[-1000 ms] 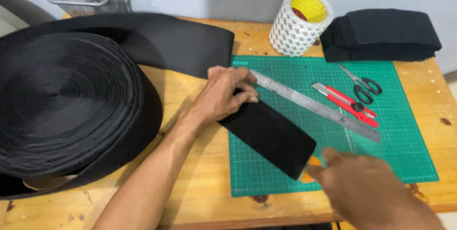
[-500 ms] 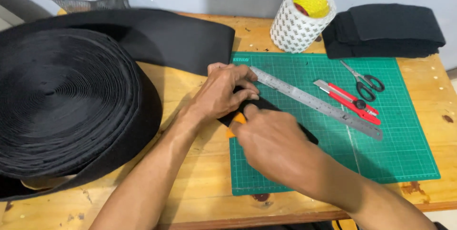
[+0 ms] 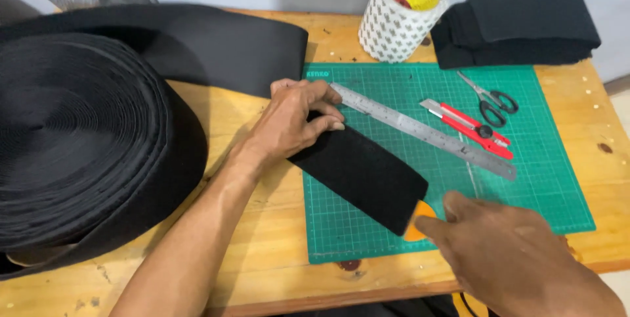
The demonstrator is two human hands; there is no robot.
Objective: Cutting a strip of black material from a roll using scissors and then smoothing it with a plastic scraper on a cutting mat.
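A cut black strip (image 3: 363, 174) of wide band lies slantwise on the green cutting mat (image 3: 538, 179). My left hand (image 3: 295, 120) presses flat on the strip's upper left end, fingers spread. My right hand (image 3: 518, 261) is at the strip's lower right end and grips a small orange tool (image 3: 418, 220) whose tip touches the strip's edge. Most of the orange tool is hidden by my fingers.
A big roll of black band (image 3: 85, 140) fills the table's left, its loose end (image 3: 216, 44) reaching the mat. On the mat lie a steel ruler (image 3: 426, 132), a red utility knife (image 3: 467, 128) and scissors (image 3: 491, 102). Behind stand a tape roll (image 3: 401, 15) and stacked black strips (image 3: 522, 27).
My right hand slid from near my left hand, at the strip's upper end, down along the strip to its lower right end with the orange tool. My left hand stayed put.
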